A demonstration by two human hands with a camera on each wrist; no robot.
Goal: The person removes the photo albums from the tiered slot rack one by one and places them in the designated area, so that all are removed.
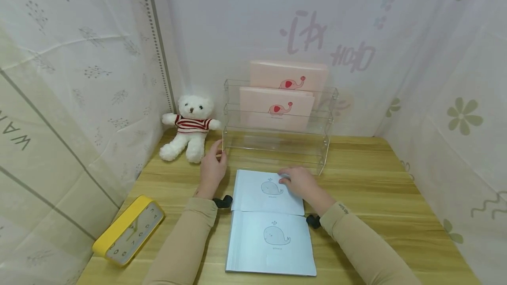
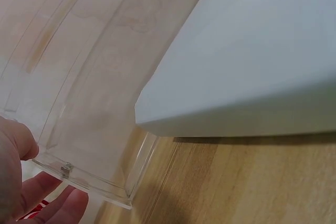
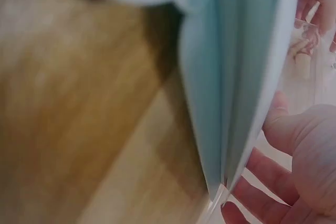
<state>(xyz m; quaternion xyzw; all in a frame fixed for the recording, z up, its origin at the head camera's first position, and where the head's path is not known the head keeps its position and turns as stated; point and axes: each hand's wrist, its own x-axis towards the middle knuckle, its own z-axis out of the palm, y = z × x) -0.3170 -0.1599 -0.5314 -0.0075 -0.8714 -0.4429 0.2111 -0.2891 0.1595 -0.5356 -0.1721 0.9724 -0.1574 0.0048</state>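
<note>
My left hand (image 1: 213, 166) grips the left side panel of a clear acrylic rack (image 1: 273, 146), thumb on one side and fingertips on the other in the left wrist view. On the table before the rack lie two pale blue booklets with whale drawings: a far booklet (image 1: 253, 195) and a near booklet (image 1: 253, 250). The far one's lower edge meets the top of the near one. My right hand (image 1: 303, 184) rests at the far booklet's upper right corner. In the right wrist view its fingers (image 3: 270, 177) look loosely bent beside the cover; some fingertip contact is hidden.
Pink elephant booklets stand in the rack's upper tiers, a front one (image 1: 257, 109) and a rear one (image 1: 269, 71). A white teddy bear (image 1: 192, 126) sits left of the rack. A yellow clock (image 1: 128, 230) lies at the table's left edge. Patterned curtains (image 1: 237, 21) surround the table.
</note>
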